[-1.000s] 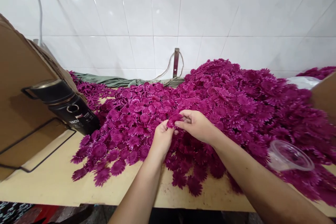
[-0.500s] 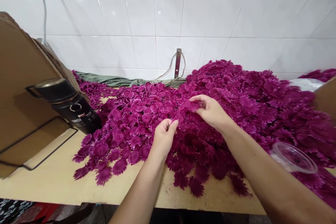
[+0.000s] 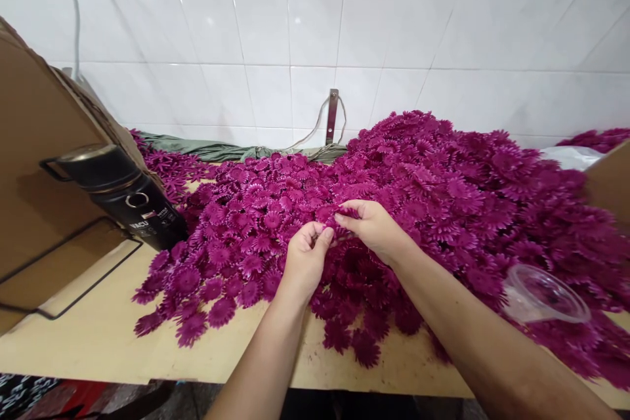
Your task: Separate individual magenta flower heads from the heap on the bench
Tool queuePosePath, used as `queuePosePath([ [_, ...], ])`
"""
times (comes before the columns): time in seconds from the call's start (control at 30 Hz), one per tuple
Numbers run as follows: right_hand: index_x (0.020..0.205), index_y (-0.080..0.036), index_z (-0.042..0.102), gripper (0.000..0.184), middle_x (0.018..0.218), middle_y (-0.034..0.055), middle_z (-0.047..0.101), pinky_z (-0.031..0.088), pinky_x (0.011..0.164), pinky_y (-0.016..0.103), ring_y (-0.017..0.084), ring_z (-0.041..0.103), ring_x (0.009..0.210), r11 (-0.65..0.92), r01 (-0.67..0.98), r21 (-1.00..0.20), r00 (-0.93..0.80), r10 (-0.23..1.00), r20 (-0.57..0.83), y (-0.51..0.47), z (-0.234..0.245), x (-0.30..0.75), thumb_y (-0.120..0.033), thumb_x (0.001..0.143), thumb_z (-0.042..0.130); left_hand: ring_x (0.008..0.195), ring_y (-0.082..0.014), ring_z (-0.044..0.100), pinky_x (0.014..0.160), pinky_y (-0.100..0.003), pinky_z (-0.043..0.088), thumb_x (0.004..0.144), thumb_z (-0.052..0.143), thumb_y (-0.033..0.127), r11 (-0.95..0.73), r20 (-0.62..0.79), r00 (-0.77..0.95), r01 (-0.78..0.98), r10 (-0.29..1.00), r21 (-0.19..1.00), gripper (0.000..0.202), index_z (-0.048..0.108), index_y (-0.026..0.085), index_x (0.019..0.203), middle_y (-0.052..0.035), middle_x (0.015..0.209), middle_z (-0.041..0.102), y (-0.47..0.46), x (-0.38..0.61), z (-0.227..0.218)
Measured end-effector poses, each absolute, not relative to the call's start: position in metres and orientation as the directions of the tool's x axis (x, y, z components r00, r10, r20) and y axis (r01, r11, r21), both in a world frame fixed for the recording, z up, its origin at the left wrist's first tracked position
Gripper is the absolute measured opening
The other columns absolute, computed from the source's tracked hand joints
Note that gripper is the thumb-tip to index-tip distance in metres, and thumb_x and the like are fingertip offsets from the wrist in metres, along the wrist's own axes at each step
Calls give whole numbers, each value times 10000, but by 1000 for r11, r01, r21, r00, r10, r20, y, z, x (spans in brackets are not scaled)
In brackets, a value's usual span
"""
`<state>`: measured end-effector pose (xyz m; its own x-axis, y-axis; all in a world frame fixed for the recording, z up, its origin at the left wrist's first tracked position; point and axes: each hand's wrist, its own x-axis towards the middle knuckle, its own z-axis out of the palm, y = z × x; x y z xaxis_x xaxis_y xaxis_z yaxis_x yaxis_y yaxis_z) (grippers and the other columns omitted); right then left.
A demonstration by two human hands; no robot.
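A wide heap of magenta artificial flower heads (image 3: 457, 190) lies under and around both hands. My right hand (image 3: 375, 228) pinches a flower head (image 3: 348, 212) between thumb and fingers, its petals partly covered. Close by on the left, my left hand (image 3: 305, 259) is closed, thumb against the forefinger. Whatever sits in that pinch is too small and hidden to name. The fingertips of the two hands are almost touching above the middle of the heap.
A black vacuum bottle (image 3: 130, 197) leans by a cardboard box (image 3: 44, 144) at left, near a thin black wire frame (image 3: 93, 285). A clear plastic tub (image 3: 546, 295) rests among the flowers at right. Behind, a metal bracket (image 3: 332, 117) and green cloth (image 3: 197, 146) are by the tiled wall.
My right hand has moved left and slightly down with the flower head, up to my left hand. My left hand has stayed in nearly the same place, still closed.
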<state>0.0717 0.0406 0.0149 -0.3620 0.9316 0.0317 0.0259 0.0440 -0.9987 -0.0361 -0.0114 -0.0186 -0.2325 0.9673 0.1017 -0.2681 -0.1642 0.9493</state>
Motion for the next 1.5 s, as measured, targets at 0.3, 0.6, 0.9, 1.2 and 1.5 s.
queuePosePath([
  [0.3,858,-153,556,239,851,69,575,485,713,363,178,566,729,184,217,-959,-157,976,152,47,11,76,-314,682,558,482,-59,358,499,-186,306,599,637,322,-173,97,-297,-241,950,955,211,500,160,598,70,514,449,-10,-38,-21],
  [0.6,859,-148,606,246,866,102,635,478,710,329,203,592,759,322,618,-717,-130,941,311,32,29,85,-307,672,607,512,-91,404,528,-209,338,684,574,257,-235,263,-433,117,862,965,97,548,171,648,51,539,468,-6,-34,-25],
  [0.9,573,-170,575,145,545,3,584,387,550,257,127,475,529,364,422,-830,-314,918,243,30,9,79,-223,687,505,660,-152,525,680,-262,396,720,558,233,-290,400,-409,306,820,907,54,587,197,693,0,658,594,-11,-36,-25],
  [1.2,509,-186,501,200,460,-29,471,327,506,268,109,400,452,191,360,-913,64,971,228,44,27,100,-324,631,580,603,-102,492,615,-219,391,704,555,318,-299,195,-657,-49,728,953,140,529,181,700,32,638,554,-8,-70,-24],
  [1.5,619,-158,576,268,590,-12,573,387,586,266,104,480,541,113,121,-986,-161,983,93,42,28,90,-363,493,694,554,-95,539,503,-194,403,552,568,166,-141,6,-310,-415,951,899,252,519,179,799,34,628,583,-20,-68,2],
])
